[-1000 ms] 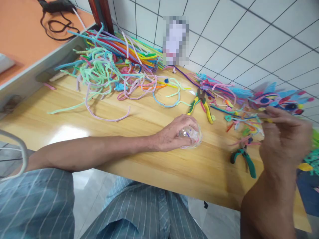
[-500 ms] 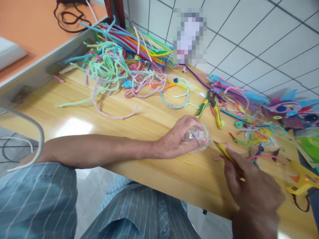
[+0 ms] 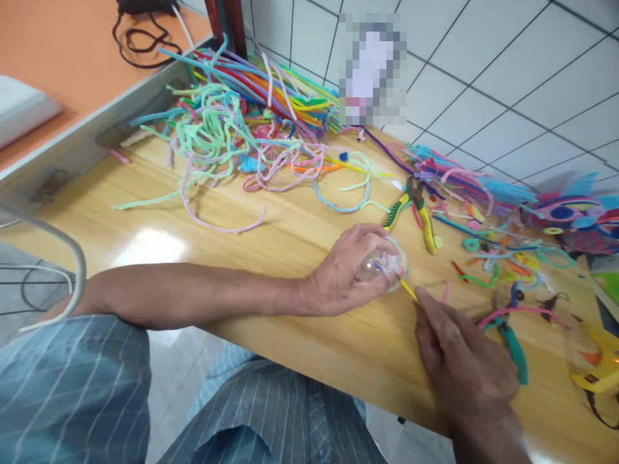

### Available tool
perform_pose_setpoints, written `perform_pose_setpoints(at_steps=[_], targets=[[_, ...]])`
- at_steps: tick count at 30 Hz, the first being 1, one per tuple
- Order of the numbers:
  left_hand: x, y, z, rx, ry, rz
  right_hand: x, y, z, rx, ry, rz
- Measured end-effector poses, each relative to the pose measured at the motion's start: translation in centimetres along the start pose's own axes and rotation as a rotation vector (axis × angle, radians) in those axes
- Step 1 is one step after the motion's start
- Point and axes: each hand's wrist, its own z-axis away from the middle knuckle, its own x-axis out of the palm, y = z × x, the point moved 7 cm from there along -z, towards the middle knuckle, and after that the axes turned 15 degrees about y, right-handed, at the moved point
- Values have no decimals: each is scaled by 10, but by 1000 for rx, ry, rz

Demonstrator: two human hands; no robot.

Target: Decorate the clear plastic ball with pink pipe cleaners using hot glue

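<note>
My left hand (image 3: 341, 274) is wrapped round a clear, rounded plastic piece (image 3: 373, 265) with pale coloured strands at its far end, resting on or just over the wooden table. Between the thumb and fingers of my right hand (image 3: 467, 357) is a slim yellow pencil (image 3: 409, 290). Its tip points left and meets the edge of the clear piece near my left thumb; whether it touches, I cannot tell. Just beyond my left hand lie pliers (image 3: 426, 225) with yellow and green handles, jaws away from me.
A tangle of pipe cleaners (image 3: 207, 129) covers the back left of the table (image 3: 290, 225). Teal-handled pliers (image 3: 516, 354) and a yellow glue gun (image 3: 599, 361) lie at the right. White tiled wall (image 3: 459, 77) borders the back. A white cable (image 3: 77, 258) loops at the left.
My right hand has moved left and slightly up, bringing the pencil's tip to the clear piece. The teal-handled pliers are now more exposed. My left hand keeps its hold.
</note>
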Motion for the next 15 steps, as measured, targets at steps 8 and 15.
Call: perform_pose_setpoints(at_steps=[8,15], targets=[[0,2,1,33,-14,-22,2,-7,-7,-42,18,69],[0,1,2,41,-19,-22,1,-9,-10,-72,13,86]])
